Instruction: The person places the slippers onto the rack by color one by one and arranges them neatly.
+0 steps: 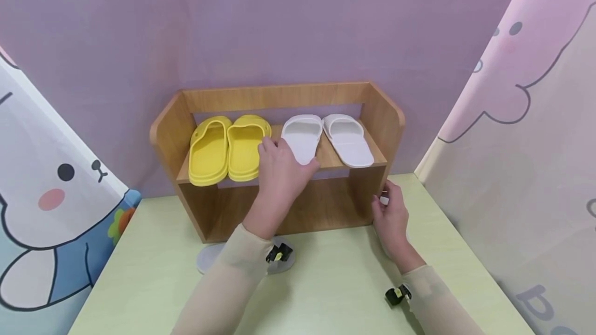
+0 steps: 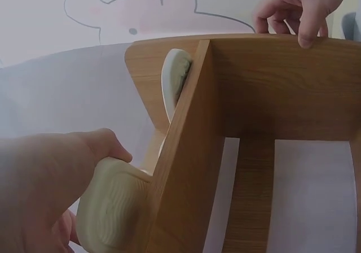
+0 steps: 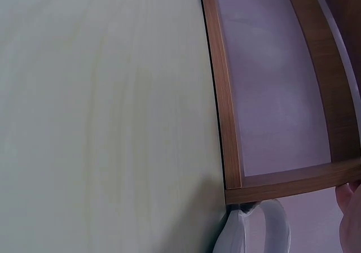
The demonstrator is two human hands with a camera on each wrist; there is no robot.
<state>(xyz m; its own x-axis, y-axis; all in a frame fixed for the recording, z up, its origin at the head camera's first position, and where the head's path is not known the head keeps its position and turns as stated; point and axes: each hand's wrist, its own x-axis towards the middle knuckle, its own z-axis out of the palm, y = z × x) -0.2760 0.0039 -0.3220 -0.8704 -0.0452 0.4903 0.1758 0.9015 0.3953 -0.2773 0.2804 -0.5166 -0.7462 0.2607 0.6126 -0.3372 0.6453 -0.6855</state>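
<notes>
from the head view, the left hand (image 1: pixel 281 167) holds the near end of a white slipper (image 1: pixel 302 136) on the shelf of a wooden shoe rack (image 1: pixel 279 98). the slipper's long axis runs front to back, its open strap end toward the rack's back rail, its heel end overhanging the shelf's front edge under the fingers. it is plain white, smooth, with a broad strap. a second white slipper (image 1: pixel 348 138) lies just beside it on the right, angled slightly outward. a pair of yellow clogs (image 1: pixel 228 148) sits on the shelf's left part, side by side. the right hand (image 1: pixel 391 211) curls its fingers on the front edge of the rack's right side panel. the rack stands on a pale green desk (image 1: pixel 139 283), and a grey round disc (image 1: pixel 207 257) lies by its base.

from the left wrist view, the thumb and fingers grip the slipper's ribbed sole at the shelf edge; the right hand's fingers hook over the panel above.

from the right wrist view, the rack's edge meets the desk; only a fingertip shows.
</notes>
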